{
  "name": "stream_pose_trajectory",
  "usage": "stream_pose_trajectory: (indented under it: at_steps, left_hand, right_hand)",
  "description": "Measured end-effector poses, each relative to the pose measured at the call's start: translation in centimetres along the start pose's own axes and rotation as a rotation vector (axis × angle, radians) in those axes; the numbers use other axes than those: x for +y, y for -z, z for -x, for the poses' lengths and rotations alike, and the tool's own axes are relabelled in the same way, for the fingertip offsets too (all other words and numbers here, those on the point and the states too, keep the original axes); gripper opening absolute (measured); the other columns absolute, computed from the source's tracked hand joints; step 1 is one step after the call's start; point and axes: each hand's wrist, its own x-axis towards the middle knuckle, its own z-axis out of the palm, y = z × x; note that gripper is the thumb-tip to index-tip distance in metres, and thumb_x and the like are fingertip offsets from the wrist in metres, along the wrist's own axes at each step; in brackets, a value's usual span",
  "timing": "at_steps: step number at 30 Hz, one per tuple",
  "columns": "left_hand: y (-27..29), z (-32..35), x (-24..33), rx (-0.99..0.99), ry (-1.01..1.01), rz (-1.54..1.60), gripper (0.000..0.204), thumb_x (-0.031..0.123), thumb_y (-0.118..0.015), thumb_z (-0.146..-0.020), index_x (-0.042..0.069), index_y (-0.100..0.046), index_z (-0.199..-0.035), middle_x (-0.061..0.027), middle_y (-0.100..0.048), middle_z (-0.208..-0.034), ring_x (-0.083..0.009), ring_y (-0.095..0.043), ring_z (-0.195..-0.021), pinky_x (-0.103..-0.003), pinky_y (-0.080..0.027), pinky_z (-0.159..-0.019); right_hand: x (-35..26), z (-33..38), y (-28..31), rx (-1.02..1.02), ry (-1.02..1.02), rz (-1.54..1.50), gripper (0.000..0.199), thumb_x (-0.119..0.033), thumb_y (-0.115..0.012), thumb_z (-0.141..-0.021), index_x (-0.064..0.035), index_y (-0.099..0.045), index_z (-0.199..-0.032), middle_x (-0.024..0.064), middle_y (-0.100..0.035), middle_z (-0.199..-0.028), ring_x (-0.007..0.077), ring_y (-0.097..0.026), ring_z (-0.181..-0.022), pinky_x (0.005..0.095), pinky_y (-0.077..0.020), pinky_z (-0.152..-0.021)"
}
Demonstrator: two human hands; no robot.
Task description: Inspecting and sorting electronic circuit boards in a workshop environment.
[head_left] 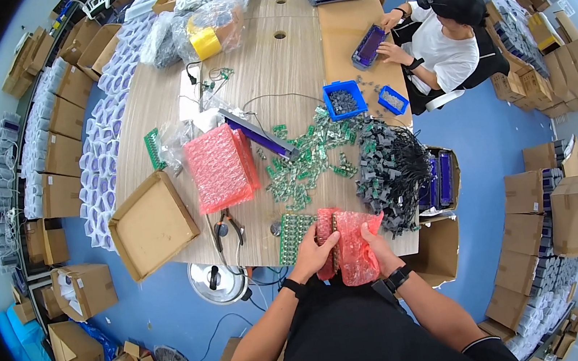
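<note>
Over the table's near edge I hold a red bubble-wrap packet [358, 253] in both hands. My left hand [315, 252] grips its left part, where the wrap parts along a darker, brownish strip that I cannot make out. My right hand [381, 247] is closed on the wrap's right side, fingers partly hidden behind it. Right beside my left hand lies a green circuit board panel [292, 240]. Farther left, a stack of red bubble-wrap packets [219, 169] rests next to a long purple-and-grey device [261, 137].
Small green circuit boards [302, 171] are strewn mid-table, beside a heap of grey connectors with black cables [391, 170]. Pliers [226, 227] and a shallow cardboard tray [152, 224] lie left. Blue bins [346, 113] stand farther back. A co-worker [442, 43] sits at the right, handling a purple device.
</note>
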Motion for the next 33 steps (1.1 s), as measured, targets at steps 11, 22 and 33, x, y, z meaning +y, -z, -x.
stream_pose_trajectory:
  at_steps: [11, 22, 33]
  left_hand:
    - [3.1, -2.7, -2.3, -0.031, 0.099, 0.239, 0.079, 0.016, -0.093, -0.081, -0.006, -0.051, -0.144, -0.0143, -0.075, -0.119, -0.0214, -0.074, -0.102, -0.036, -0.060, -0.091]
    - [-2.5, 1.9, 6.7, -0.625, 0.351, 0.609, 0.067, 0.003, -0.083, -0.091, 0.003, -0.049, -0.149, -0.0084, -0.071, -0.128, -0.0178, -0.070, -0.114, -0.034, -0.056, -0.101]
    - [-12.3, 12.2, 13.4, -0.131, -0.353, -0.554, 0.105, 0.047, -0.085, -0.082, 0.000, -0.035, -0.161, -0.0305, -0.056, -0.136, -0.0430, -0.057, -0.127, -0.047, -0.046, -0.109]
  right_hand:
    - [0.7, 2.6, 7.7, -0.090, 0.005, -0.348, 0.057, -0.040, -0.075, -0.101, -0.0042, -0.060, -0.142, 0.0152, -0.069, -0.136, 0.0286, -0.070, -0.119, 0.0448, -0.0583, -0.103]
    - [6.5, 5.0, 14.6, -0.166, 0.084, -0.503, 0.051, -0.024, -0.059, -0.097, 0.0015, -0.062, -0.140, 0.0186, -0.070, -0.136, 0.0349, -0.070, -0.120, 0.0480, -0.0545, -0.109]
    - [5.6, 9.4, 14.2, -0.451, 0.295, -0.655, 0.071, -0.041, -0.050, -0.096, -0.0047, -0.049, -0.157, 0.0196, -0.058, -0.154, 0.0391, -0.059, -0.137, 0.0570, -0.0447, -0.119]
